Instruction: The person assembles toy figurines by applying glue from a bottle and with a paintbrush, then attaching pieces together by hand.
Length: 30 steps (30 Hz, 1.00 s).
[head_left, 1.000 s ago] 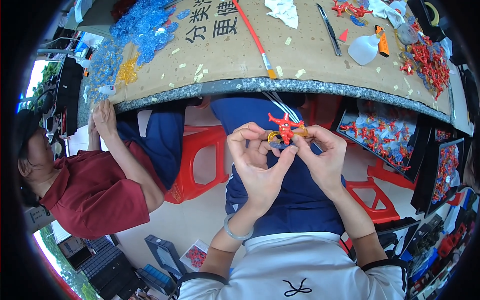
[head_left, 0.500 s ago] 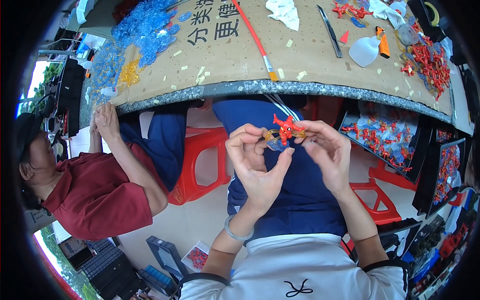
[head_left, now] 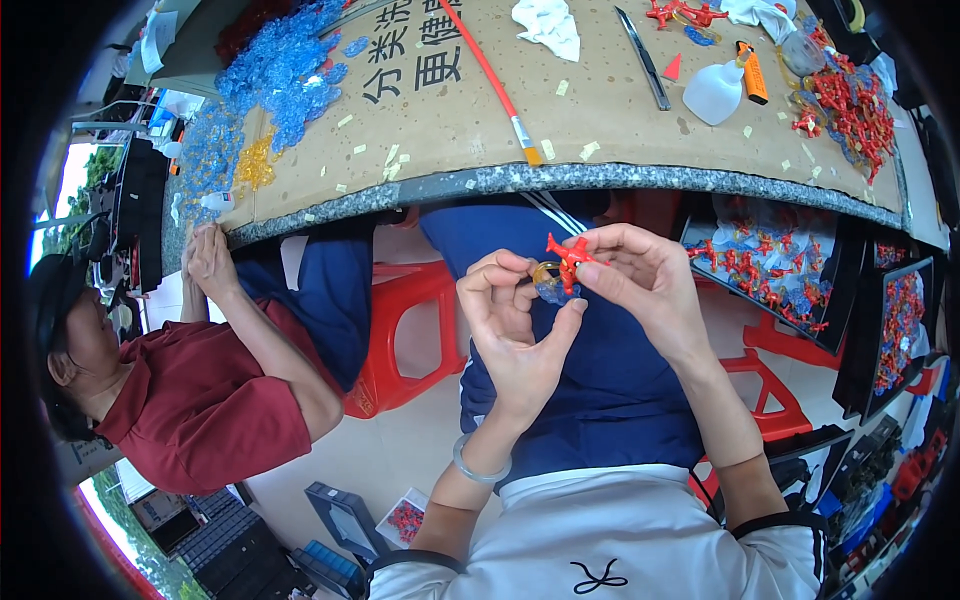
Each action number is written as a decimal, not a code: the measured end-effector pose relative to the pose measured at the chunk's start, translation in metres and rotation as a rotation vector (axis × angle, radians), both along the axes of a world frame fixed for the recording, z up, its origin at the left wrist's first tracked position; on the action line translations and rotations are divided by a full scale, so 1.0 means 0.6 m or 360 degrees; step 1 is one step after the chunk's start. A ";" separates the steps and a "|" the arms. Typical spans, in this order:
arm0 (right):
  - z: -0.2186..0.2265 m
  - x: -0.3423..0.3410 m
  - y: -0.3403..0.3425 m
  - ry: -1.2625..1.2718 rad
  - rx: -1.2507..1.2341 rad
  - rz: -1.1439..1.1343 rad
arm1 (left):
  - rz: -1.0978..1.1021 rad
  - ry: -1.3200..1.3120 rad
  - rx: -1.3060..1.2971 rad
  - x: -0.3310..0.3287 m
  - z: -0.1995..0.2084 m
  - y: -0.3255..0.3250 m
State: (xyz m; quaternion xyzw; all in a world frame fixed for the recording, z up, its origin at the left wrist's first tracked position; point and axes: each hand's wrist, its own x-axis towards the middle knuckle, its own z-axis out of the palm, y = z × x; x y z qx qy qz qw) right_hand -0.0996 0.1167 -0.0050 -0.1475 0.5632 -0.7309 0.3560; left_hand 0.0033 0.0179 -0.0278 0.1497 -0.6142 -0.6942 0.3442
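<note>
Over my lap, both hands hold one small red toy figure [head_left: 568, 257] with a clear yellow curved piece and a clear blue base. My left hand [head_left: 520, 330] grips it at the yellow and blue parts between thumb and fingers. The thumb and forefinger of my right hand [head_left: 645, 285] close on the red body from the other side and cover part of it. The yellow piece on the right side is hidden behind those fingers.
The cardboard-covered table [head_left: 440, 140] bears a red-handled brush [head_left: 500, 90], a black knife [head_left: 643, 58], a white bottle [head_left: 714, 93] and heaps of blue pieces [head_left: 285, 75] and red figures [head_left: 850, 110]. A filled tray [head_left: 765, 260] stands right. A person [head_left: 200, 390] sits left.
My right hand has shifted left, and its thumb and forefinger now pinch the red body, covering the right yellow piece. My left hand keeps its hold. The whole view has tilted slightly.
</note>
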 end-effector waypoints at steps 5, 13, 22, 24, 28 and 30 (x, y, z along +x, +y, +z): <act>-0.015 0.022 -0.002 -0.0286 -0.0056 -0.0051 | 0.0034 0.0053 -0.0099 -0.004 -0.014 0.003; -0.031 0.005 0.015 0.0614 0.0068 -0.0091 | -0.0065 -0.0123 -0.0189 -0.004 0.015 -0.037; -0.026 0.009 0.022 0.0743 0.0088 -0.0012 | -0.0110 -0.0345 -0.0598 0.004 0.027 -0.059; -0.023 0.008 0.022 0.0795 0.0102 0.0000 | -0.0114 -0.0330 -0.0663 0.005 0.026 -0.059; -0.022 0.006 0.025 0.0761 0.0117 0.0086 | -0.0055 -0.0361 -0.0641 0.004 0.031 -0.059; -0.020 0.005 0.028 0.0719 0.0105 0.0116 | -0.0088 -0.0372 -0.0596 0.004 0.034 -0.062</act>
